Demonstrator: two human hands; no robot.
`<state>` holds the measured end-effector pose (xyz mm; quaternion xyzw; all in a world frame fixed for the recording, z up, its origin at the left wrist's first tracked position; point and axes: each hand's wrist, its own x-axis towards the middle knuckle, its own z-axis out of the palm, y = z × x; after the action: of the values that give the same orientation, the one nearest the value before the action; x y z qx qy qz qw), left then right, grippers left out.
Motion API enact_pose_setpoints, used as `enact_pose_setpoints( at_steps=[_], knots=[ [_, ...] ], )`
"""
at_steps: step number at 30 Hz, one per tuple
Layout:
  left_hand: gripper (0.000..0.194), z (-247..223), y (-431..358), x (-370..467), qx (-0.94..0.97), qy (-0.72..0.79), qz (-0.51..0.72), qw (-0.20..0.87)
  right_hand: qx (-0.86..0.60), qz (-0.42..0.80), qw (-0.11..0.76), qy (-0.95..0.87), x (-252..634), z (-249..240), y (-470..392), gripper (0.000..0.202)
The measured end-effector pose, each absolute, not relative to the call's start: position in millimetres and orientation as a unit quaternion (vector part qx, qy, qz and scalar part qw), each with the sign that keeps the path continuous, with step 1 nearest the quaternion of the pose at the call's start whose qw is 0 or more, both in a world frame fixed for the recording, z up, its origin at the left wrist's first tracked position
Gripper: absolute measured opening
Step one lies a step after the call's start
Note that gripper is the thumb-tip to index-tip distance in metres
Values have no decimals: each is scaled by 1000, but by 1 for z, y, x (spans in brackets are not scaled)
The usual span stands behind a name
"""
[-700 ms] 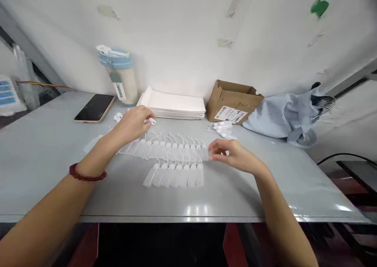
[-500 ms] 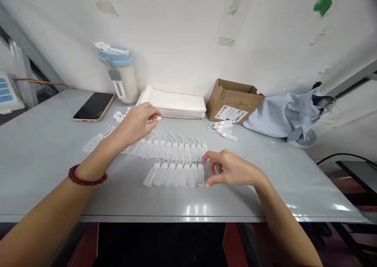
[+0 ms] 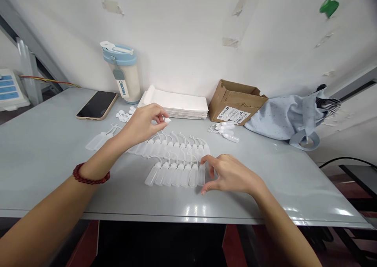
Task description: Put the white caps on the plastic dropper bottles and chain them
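Note:
My left hand is closed in a pinch on a small white cap, held above the back row of bottles. My right hand is open, thumb and index finger curved apart around the rightmost small translucent bottle of the front row. Whether a fingertip touches that bottle I cannot tell. Several like bottles lie side by side in this row, with thin white strips at their necks. Behind them lies a second row of bottles, partly hidden by my left forearm.
Loose white caps lie left of a stack of white paper. A phone and a blue-lidded tumbler stand farther left. Small capped bottles lie before a cardboard box, beside a blue cloth bag.
My left hand has moved slightly right with the white cap. My right hand has shifted a little left, its fingers now around the rightmost front bottle. The view has shifted slightly.

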<state>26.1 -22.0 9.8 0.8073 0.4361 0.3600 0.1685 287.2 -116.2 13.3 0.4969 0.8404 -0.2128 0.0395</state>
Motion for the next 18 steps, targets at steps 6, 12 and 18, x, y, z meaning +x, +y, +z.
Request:
enact_pose_setpoints(
  at_steps=[6, 12, 18],
  knots=[
    [12, 13, -27, 28, 774, 479, 354, 218, 504, -202, 34, 839, 287, 13, -116, 69],
    [7, 12, -26, 28, 765, 471, 375, 230, 512, -184, 38, 838, 288, 12, -118, 72],
    [9, 11, -26, 29, 764, 465, 381, 231, 515, -151, 41, 842, 289, 11, -119, 72]
  ],
)
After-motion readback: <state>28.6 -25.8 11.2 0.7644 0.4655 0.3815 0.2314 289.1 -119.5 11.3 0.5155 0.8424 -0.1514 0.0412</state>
